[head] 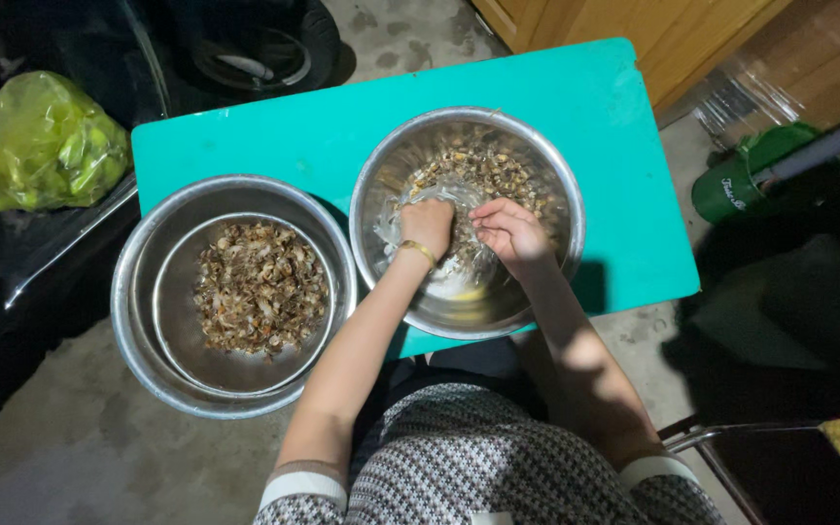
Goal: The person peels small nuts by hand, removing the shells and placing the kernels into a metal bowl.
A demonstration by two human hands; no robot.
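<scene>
Both hands — left hand (427,226), right hand (509,233) — in round steel bowl (381,175); no long axis.

Teal table (614,146) on concrete floor (60,457)

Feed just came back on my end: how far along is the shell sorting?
Done: a layer of small brown shell pieces lies in the wide steel basin. In hand: left hand and right hand work in the round steel bowl. Left: brown shelled bits heaped at its far side.
</scene>
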